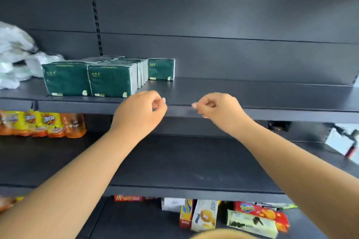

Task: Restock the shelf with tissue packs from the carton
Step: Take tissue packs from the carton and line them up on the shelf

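Bare, both hands: left hand (142, 109) and right hand (214, 109) hang side by side at the front lip of the shelf (252, 95), apart from each other, fingers loosely curled inward. Neither holds anything; nothing lies between thumb and fingers that shows.

Packs (108, 77): dark green tissue packs, upright, on the shelf's left part, just left of and behind the left hand. Two rows run front to back, close together; one further pack (161, 69) stands alone at the back, just right of the rows. The shelf to the right of it is bare metal.

Bags (15, 54): white plastic, crumpled, at the shelf's far left, touching or nearly touching the packs; which, cannot be told.

Snacks (42, 124): orange and yellow, one level down, left. Boxes (204, 215) and wrappers lower still.

Carton: not in view.

Step, as judged: between placements, hands empty at the shelf edge, a third row just begun.

Next move calls for: going back to the carton for more packs, then standing them in front of the lone pack, faces forward, square to the rows.
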`<state>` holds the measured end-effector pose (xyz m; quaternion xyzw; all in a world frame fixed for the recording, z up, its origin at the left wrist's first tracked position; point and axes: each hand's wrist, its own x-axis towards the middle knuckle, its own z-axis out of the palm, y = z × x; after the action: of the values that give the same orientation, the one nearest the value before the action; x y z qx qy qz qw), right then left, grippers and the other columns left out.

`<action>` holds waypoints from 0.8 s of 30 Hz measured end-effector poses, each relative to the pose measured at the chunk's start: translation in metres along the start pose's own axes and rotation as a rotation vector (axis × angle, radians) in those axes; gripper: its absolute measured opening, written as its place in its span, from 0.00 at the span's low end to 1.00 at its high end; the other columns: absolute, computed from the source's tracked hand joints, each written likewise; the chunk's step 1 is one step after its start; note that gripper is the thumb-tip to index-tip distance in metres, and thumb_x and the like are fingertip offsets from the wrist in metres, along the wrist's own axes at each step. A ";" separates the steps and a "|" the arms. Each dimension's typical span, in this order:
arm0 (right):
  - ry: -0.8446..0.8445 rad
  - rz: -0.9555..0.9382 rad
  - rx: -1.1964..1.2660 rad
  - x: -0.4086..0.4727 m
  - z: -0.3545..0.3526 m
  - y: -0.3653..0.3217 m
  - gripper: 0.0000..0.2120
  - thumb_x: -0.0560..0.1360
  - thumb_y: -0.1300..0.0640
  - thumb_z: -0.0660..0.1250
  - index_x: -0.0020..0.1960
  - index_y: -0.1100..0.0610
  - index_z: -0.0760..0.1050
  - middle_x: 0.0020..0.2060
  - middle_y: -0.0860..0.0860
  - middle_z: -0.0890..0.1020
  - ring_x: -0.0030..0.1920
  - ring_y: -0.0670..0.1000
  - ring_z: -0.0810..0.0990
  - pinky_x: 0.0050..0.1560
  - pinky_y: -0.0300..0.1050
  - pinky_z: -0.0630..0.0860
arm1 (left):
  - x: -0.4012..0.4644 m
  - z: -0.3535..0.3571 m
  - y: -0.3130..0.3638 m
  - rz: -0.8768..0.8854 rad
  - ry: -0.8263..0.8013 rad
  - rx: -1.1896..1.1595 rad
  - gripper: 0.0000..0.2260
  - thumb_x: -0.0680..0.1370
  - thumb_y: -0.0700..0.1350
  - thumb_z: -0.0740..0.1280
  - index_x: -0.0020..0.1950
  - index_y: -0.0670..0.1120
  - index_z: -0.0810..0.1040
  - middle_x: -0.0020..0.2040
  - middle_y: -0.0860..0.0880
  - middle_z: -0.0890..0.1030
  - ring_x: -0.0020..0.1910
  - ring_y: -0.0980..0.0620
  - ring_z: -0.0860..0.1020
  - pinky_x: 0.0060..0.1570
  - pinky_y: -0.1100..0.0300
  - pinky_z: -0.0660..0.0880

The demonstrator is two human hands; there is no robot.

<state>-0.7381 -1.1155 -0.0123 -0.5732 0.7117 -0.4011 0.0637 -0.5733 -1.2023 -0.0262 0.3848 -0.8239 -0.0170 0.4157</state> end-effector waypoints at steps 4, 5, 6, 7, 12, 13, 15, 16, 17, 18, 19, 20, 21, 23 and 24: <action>-0.034 0.033 -0.029 -0.068 0.012 0.030 0.11 0.76 0.49 0.66 0.36 0.50 0.72 0.35 0.43 0.78 0.41 0.44 0.76 0.37 0.26 0.68 | -0.065 0.001 0.013 0.050 -0.034 0.032 0.11 0.78 0.49 0.60 0.46 0.46 0.78 0.41 0.55 0.77 0.46 0.51 0.76 0.39 0.60 0.66; -0.062 0.057 -0.047 -0.088 0.018 0.042 0.10 0.76 0.48 0.66 0.37 0.50 0.73 0.35 0.43 0.77 0.41 0.45 0.77 0.37 0.28 0.68 | -0.085 0.005 0.016 0.045 -0.069 0.031 0.11 0.78 0.49 0.60 0.46 0.46 0.78 0.41 0.55 0.76 0.45 0.51 0.75 0.39 0.60 0.66; -0.093 0.086 -0.054 -0.107 0.025 0.053 0.10 0.76 0.48 0.65 0.38 0.51 0.73 0.35 0.43 0.77 0.41 0.46 0.77 0.38 0.31 0.69 | -0.105 0.009 0.019 0.036 -0.100 0.017 0.11 0.78 0.50 0.59 0.46 0.46 0.78 0.40 0.56 0.76 0.45 0.52 0.75 0.39 0.59 0.66; -0.116 0.115 -0.060 -0.123 0.031 0.064 0.09 0.76 0.49 0.65 0.39 0.51 0.74 0.36 0.44 0.78 0.42 0.46 0.77 0.40 0.34 0.69 | -0.124 0.013 0.022 0.034 -0.124 0.001 0.12 0.78 0.51 0.59 0.45 0.46 0.78 0.40 0.55 0.76 0.44 0.52 0.74 0.39 0.59 0.67; -0.259 0.260 -0.078 -0.216 0.070 0.121 0.10 0.77 0.53 0.65 0.46 0.59 0.80 0.39 0.49 0.78 0.44 0.49 0.78 0.40 0.37 0.66 | -0.219 0.049 0.028 0.002 -0.349 0.010 0.17 0.73 0.53 0.55 0.39 0.44 0.78 0.38 0.49 0.79 0.41 0.46 0.76 0.36 0.56 0.69; -0.287 0.308 -0.067 -0.237 0.080 0.132 0.09 0.76 0.53 0.66 0.44 0.58 0.79 0.38 0.49 0.77 0.44 0.50 0.78 0.40 0.38 0.65 | -0.241 0.060 0.026 -0.009 -0.420 0.005 0.17 0.73 0.53 0.55 0.37 0.44 0.78 0.37 0.49 0.79 0.40 0.45 0.76 0.35 0.56 0.70; -0.344 0.426 -0.043 -0.275 0.102 0.153 0.09 0.76 0.52 0.66 0.43 0.58 0.78 0.36 0.49 0.77 0.43 0.51 0.78 0.39 0.39 0.65 | -0.281 0.080 0.021 0.037 -0.533 0.034 0.17 0.72 0.53 0.57 0.32 0.45 0.77 0.32 0.49 0.79 0.34 0.44 0.77 0.29 0.58 0.70; -0.378 0.494 -0.037 -0.294 0.113 0.163 0.10 0.76 0.52 0.66 0.43 0.58 0.78 0.37 0.50 0.77 0.43 0.51 0.78 0.40 0.41 0.66 | -0.302 0.090 0.018 0.045 -0.585 0.056 0.16 0.72 0.52 0.58 0.31 0.45 0.77 0.31 0.49 0.78 0.32 0.44 0.77 0.27 0.60 0.69; -0.416 0.561 -0.037 -0.313 0.123 0.171 0.11 0.76 0.52 0.66 0.45 0.60 0.78 0.38 0.52 0.79 0.45 0.53 0.78 0.41 0.42 0.67 | -0.321 0.097 0.014 0.020 -0.666 0.059 0.15 0.73 0.51 0.60 0.31 0.45 0.77 0.31 0.48 0.78 0.33 0.44 0.77 0.28 0.60 0.68; -0.468 0.641 -0.037 -0.334 0.134 0.179 0.12 0.77 0.51 0.65 0.46 0.60 0.78 0.41 0.54 0.81 0.47 0.54 0.79 0.43 0.43 0.68 | -0.343 0.106 0.009 0.000 -0.735 0.054 0.14 0.74 0.50 0.63 0.32 0.45 0.77 0.32 0.48 0.78 0.35 0.44 0.77 0.29 0.59 0.68; -0.516 0.715 -0.037 -0.352 0.144 0.186 0.13 0.77 0.51 0.64 0.48 0.61 0.78 0.44 0.54 0.82 0.48 0.55 0.79 0.44 0.43 0.70 | -0.360 0.112 0.006 -0.017 -0.787 0.040 0.13 0.74 0.50 0.64 0.33 0.44 0.78 0.33 0.47 0.79 0.36 0.44 0.77 0.31 0.59 0.67; -0.561 0.783 -0.035 -0.369 0.153 0.193 0.13 0.77 0.50 0.64 0.50 0.60 0.78 0.46 0.54 0.82 0.49 0.55 0.79 0.45 0.43 0.70 | -0.377 0.117 0.002 -0.028 -0.827 0.029 0.13 0.74 0.50 0.64 0.33 0.44 0.78 0.34 0.47 0.79 0.37 0.43 0.77 0.32 0.59 0.66; -0.599 0.848 -0.034 -0.385 0.162 0.198 0.13 0.77 0.51 0.63 0.51 0.60 0.78 0.48 0.54 0.82 0.50 0.55 0.79 0.46 0.42 0.71 | -0.391 0.120 0.000 -0.046 -0.862 0.024 0.14 0.75 0.50 0.63 0.34 0.44 0.78 0.34 0.48 0.78 0.37 0.43 0.77 0.32 0.60 0.64; -0.626 0.930 -0.052 -0.412 0.177 0.207 0.14 0.77 0.52 0.63 0.52 0.62 0.78 0.50 0.56 0.82 0.51 0.56 0.78 0.48 0.43 0.72 | -0.413 0.126 -0.004 -0.085 -0.912 0.004 0.13 0.77 0.49 0.63 0.37 0.43 0.79 0.37 0.49 0.78 0.39 0.46 0.75 0.34 0.60 0.61; -0.605 0.956 -0.070 -0.423 0.184 0.213 0.14 0.77 0.52 0.64 0.54 0.62 0.78 0.52 0.57 0.81 0.53 0.56 0.78 0.50 0.43 0.72 | -0.422 0.129 -0.006 -0.108 -0.929 -0.004 0.12 0.77 0.49 0.63 0.39 0.43 0.79 0.39 0.49 0.77 0.40 0.48 0.73 0.35 0.60 0.61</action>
<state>-0.6581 -0.8359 -0.4294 -0.2785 0.8550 -0.1216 0.4203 -0.5088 -0.9710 -0.3963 0.3782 -0.9015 -0.2107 0.0018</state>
